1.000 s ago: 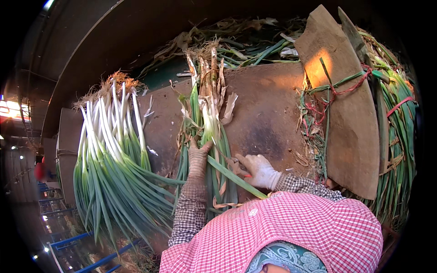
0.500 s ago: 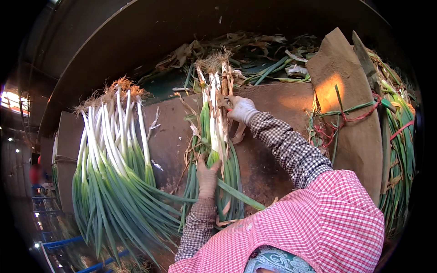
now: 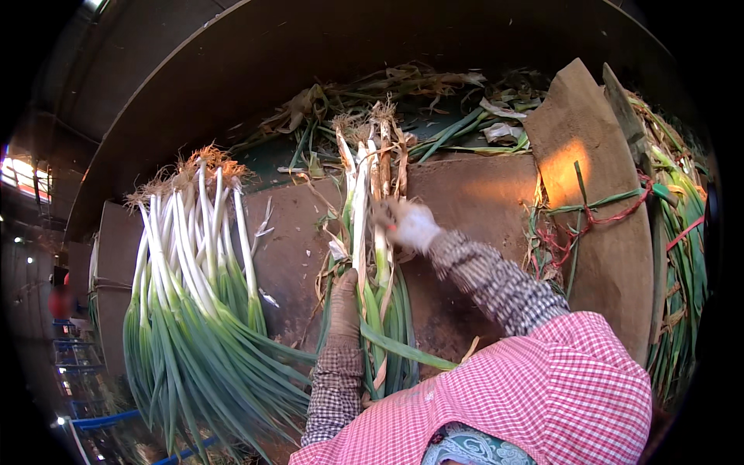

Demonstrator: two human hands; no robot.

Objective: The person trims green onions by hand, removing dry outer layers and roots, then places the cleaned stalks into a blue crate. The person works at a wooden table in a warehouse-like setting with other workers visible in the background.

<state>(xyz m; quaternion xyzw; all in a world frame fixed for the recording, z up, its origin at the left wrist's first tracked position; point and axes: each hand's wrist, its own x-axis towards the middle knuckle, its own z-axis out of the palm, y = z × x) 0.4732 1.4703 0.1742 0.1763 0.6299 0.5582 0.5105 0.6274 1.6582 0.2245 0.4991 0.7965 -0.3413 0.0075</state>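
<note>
A small bunch of long green onions (image 3: 360, 221) lies in front of me, roots toward the far side, with dry brown outer leaves on several stalks. My left hand (image 3: 343, 298), in a brownish glove, is closed round the stalks where white turns to green; some fingers are hidden. Over the white stems is my right hand (image 3: 415, 225), in a pale glove and blurred by motion. Its fingers are bent round something small with a reddish spot, too smeared to name. To the left rests a large pile of clean green onions (image 3: 194, 256), white stems and roots away from me.
A brown work surface (image 3: 465, 194) lies under the onions. Behind it are heaped leaf scraps (image 3: 372, 81) against a dark curved wall (image 3: 325, 35). At the right, an upright brown board (image 3: 597, 232) with red and green ties stands before more bundled onions (image 3: 678, 271).
My right hand has drawn back toward me along the stems. My left hand has turned and shifted slightly nearer me on the stalks. The clean pile looks the same.
</note>
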